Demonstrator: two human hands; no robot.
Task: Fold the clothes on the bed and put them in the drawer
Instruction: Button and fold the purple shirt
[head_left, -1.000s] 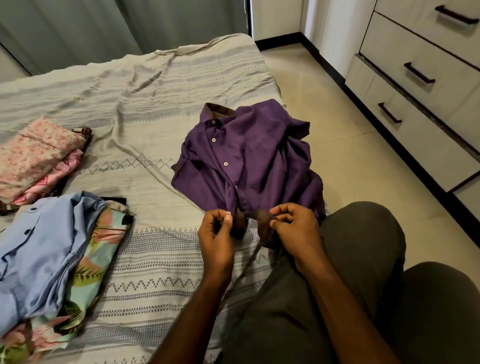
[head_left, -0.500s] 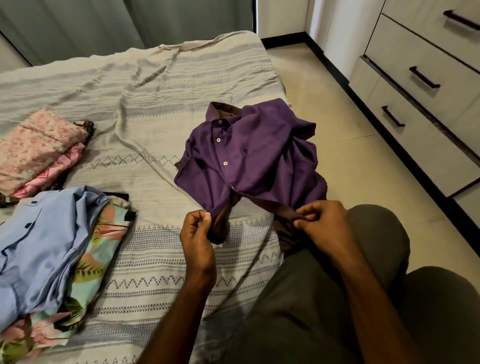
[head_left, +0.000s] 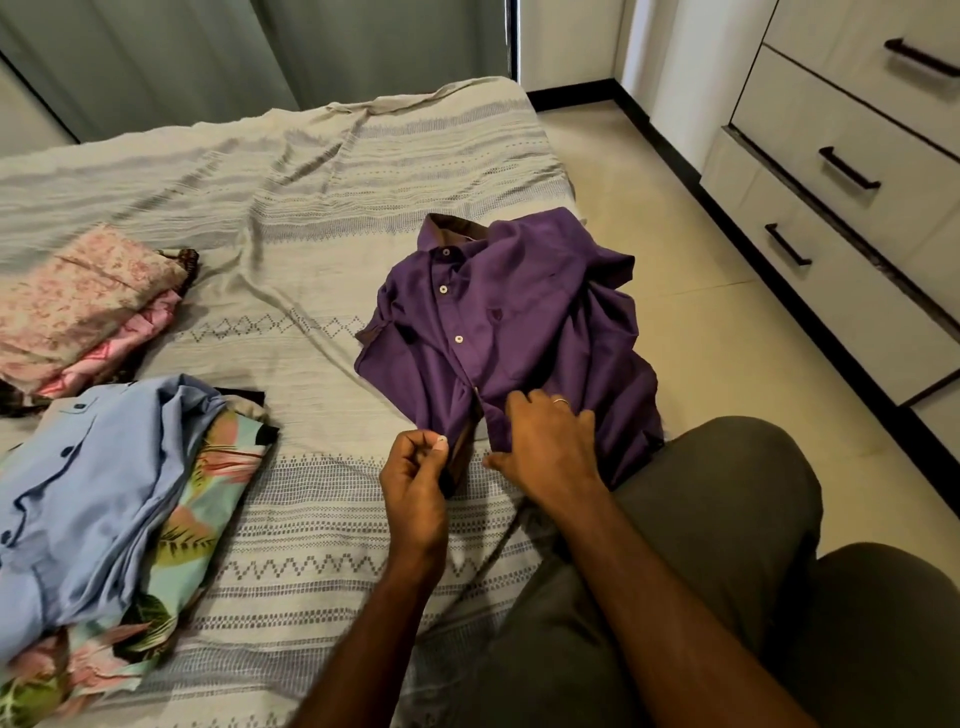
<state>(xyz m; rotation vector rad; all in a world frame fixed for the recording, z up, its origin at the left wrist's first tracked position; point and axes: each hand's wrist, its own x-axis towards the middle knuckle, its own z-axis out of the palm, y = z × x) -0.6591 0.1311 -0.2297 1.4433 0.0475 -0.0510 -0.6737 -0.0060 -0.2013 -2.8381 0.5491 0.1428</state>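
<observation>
A purple button shirt (head_left: 524, 312) lies crumpled near the bed's right edge, collar away from me. My left hand (head_left: 415, 467) pinches the shirt's lower front edge by a white button. My right hand (head_left: 545, 441) rests on the other front panel, fingers spread and pressing the cloth, a ring on one finger. The drawer unit (head_left: 852, 208) stands to the right across the floor, its drawers closed.
A light blue shirt (head_left: 78, 493) lies over a floral leaf-print garment (head_left: 208, 499) at the left. Folded pink floral clothes (head_left: 78, 301) sit further back on the striped bedsheet (head_left: 311, 208). My knees in dark trousers (head_left: 727, 571) fill the lower right.
My right hand let go of the hem and moved left and forward onto the shirt front. My left hand shifted right, still pinching the edge. The shirt front lies flatter.
</observation>
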